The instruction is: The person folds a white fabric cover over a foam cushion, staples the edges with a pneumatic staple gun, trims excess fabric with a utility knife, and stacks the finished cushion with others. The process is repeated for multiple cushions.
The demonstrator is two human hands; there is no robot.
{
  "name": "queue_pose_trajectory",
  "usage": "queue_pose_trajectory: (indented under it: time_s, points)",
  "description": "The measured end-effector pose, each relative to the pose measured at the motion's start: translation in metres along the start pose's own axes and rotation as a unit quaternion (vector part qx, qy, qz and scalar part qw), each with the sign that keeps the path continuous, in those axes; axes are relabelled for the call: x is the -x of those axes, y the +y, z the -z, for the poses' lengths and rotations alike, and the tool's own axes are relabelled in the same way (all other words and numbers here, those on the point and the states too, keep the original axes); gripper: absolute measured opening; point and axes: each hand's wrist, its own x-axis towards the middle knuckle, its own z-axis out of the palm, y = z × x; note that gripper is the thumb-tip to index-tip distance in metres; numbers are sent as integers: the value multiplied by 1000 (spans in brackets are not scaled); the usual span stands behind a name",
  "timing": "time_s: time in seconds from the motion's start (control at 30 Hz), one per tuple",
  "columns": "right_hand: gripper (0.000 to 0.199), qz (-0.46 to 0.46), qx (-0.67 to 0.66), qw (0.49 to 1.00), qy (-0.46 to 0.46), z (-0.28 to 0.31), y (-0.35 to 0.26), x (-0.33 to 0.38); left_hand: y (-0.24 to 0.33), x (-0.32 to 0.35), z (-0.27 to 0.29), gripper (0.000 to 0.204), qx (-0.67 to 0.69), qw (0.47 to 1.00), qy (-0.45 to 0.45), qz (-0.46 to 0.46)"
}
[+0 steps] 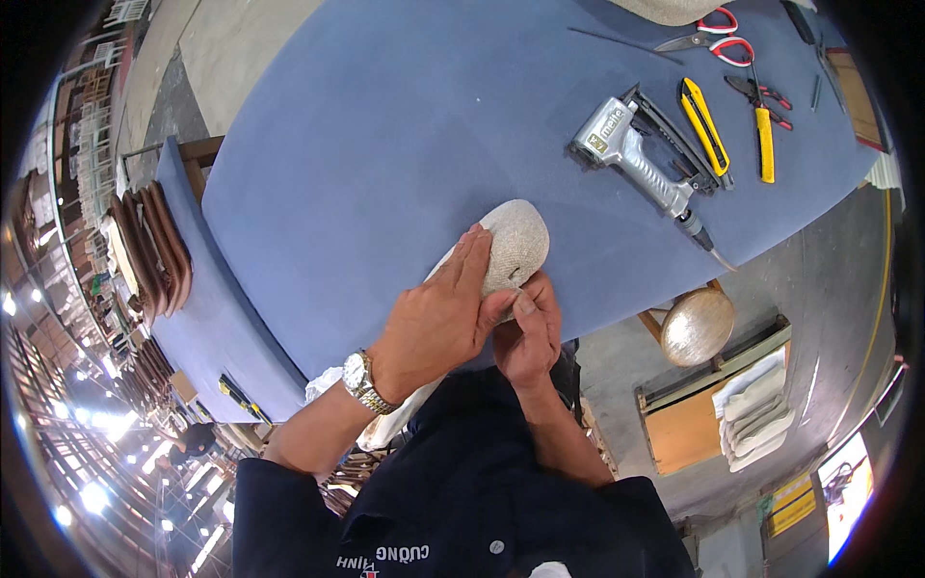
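Note:
A beige, fabric-covered padded piece [520,236] with a rounded end lies at the near edge of the blue-topped table [385,144]. My left hand [429,313] holds it, fingers stretched together along its upper face and thumb at its right edge. A small dark hole or slit shows in the fabric close to that thumb. My right hand [532,332] is closed at the same edge, thumb and forefinger pinching the fabric. Both thumbs nearly meet there. The underside of the piece is hidden, and its near part runs back beneath my left forearm.
A silver staple gun [631,144] with its hose lies at right, beside a yellow utility knife [705,125], yellow-handled tool [765,144], pliers [771,96] and red-handled scissors [713,40]. Right of the table stands a round stool [697,326]. Brown curved frames [154,250] stack at left.

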Motion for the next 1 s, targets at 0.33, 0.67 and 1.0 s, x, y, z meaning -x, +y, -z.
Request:
queue_pose_trajectory:
  time_s: [0.33, 0.67, 1.0]
  points:
    - [19, -20, -64, 997, 30, 9, 0, 6, 7, 4, -9, 82, 17, 1000, 20, 12]
    - [26, -24, -60, 997, 42, 12, -2, 4, 8, 2, -24, 77, -25, 998, 57, 3]
    - [15, 150, 549, 819, -72, 41, -79, -55, 4, -3, 8, 71, 14, 997, 8, 75]
